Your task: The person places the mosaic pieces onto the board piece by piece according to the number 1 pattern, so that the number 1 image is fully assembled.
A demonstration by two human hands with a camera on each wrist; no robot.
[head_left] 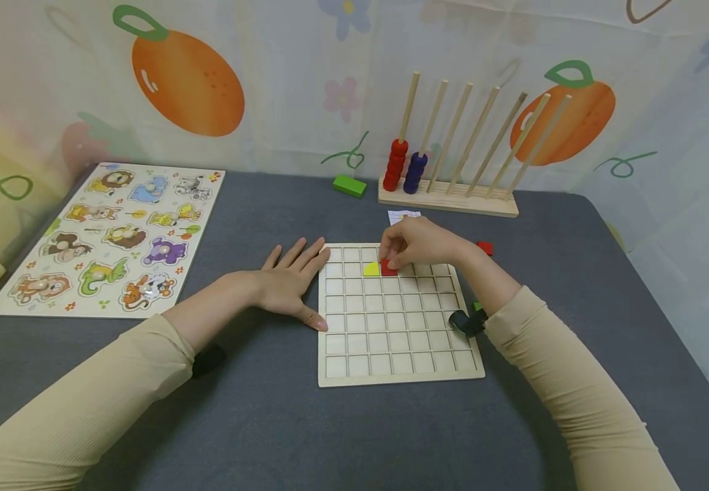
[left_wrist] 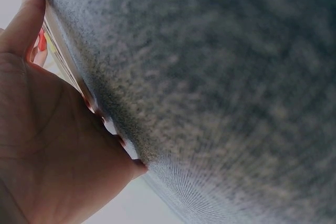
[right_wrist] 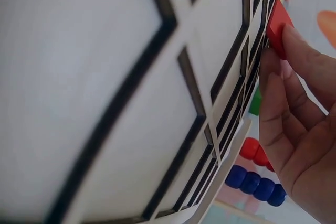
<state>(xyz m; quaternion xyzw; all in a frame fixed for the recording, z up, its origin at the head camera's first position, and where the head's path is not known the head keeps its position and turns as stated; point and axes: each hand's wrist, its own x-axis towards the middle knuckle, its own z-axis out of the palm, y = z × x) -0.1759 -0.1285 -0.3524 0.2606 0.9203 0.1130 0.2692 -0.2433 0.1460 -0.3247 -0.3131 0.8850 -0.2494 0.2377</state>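
A pale wooden grid board [head_left: 400, 380] lies flat on the dark table. My right hand [head_left: 418, 244] pinches a red square tile [head_left: 388, 268] over a cell in the board's second row. In the right wrist view, thumb and fingers hold that red tile [right_wrist: 278, 29] near the board's surface. Just left of it a yellow piece [head_left: 371, 269] sits in a cell. My left hand [head_left: 290, 279] lies with spread, straight fingers at the board's left edge, its thumb and fingertips touching the rim. The left wrist view shows the hand's palm side [left_wrist: 58, 129] beside that edge.
Behind the board stand a wooden bead rack [head_left: 446, 198] with red and blue beads and a green block [head_left: 350, 185]. A printed card [head_left: 403, 216] and a red piece [head_left: 485, 247] lie near the right hand. An animal puzzle board [head_left: 109, 239] occupies the left.
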